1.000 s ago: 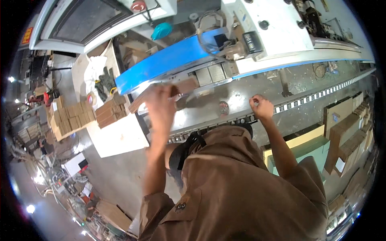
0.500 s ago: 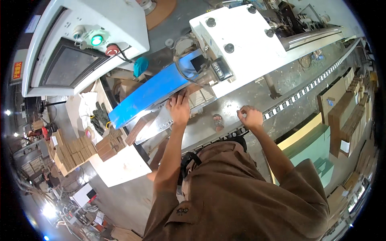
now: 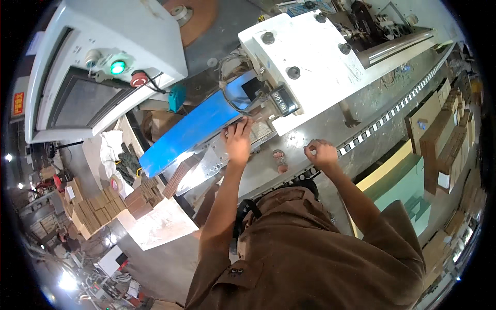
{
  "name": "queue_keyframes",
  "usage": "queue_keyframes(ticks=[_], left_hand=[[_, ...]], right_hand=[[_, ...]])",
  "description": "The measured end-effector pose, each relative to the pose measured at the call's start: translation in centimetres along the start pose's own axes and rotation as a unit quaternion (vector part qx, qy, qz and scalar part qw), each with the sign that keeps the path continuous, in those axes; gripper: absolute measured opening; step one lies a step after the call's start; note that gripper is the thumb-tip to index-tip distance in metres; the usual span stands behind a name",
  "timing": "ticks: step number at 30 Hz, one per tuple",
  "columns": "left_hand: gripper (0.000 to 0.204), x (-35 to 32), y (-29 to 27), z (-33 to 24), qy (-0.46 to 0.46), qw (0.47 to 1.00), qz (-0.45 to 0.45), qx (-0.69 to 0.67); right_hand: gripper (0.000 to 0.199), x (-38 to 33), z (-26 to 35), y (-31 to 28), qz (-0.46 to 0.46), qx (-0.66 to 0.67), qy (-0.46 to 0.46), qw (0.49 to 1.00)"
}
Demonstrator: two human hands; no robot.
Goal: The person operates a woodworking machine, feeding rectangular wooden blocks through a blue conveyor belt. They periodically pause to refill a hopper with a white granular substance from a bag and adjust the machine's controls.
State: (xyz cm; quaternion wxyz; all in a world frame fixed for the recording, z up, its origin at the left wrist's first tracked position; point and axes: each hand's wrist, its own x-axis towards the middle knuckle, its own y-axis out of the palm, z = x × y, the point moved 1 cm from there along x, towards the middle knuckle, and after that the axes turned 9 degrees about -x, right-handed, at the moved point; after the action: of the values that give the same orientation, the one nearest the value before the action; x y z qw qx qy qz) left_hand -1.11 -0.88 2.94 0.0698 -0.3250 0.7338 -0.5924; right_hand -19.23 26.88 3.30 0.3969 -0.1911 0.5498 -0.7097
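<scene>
Dark screen (image 3: 85, 101) in white cabinet, top left – red label (image 3: 18, 103) beside it; small black counter display (image 3: 283, 101) on machine; brown cartons (image 3: 90, 209) stacked lower left

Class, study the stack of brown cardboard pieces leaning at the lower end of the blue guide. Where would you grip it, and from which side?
Probably pinch the cardboard stack across its flat faces at the lower free end, coming from the person's side; its upper end tucks under the blue guide.

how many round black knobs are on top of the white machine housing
4 round black knobs on the white machine housing: one at its left edge, one at the upper edge, one near the right side, one low at centre. Others may be hidden.
</scene>
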Motion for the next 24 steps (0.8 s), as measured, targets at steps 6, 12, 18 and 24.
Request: queue_keyframes(ticks=[6, 12, 18, 24], left_hand=[[0.017, 2.3, 2.2, -2.5, 0.004, 0.994, -0.084, -0.074], [0.027, -2.6, -0.4, -0.4, -0.132, 0.983, -0.127, -0.004], [0.026, -10.5, -12.7, 4.2, -0.129, 0.981, -0.141, 0.034], [0.044, -12.8, -22.6, 8.9, -0.186, 0.973, -0.109, 0.08]], right_hand=[[0.018, -0.7, 0.2, -0.1, -0.094, 0.073, -0.01, 0.993], [0.004, 0.7, 5.5, -14.4, -0.366, 0.138, -0.151, 0.908], [0.049, 11.0, 8.3, -33.0, -0.488, -0.007, -0.142, 0.861], [0.062, 15.7, 15.3, -31.2, -0.269, -0.085, -0.083, 0.956]])
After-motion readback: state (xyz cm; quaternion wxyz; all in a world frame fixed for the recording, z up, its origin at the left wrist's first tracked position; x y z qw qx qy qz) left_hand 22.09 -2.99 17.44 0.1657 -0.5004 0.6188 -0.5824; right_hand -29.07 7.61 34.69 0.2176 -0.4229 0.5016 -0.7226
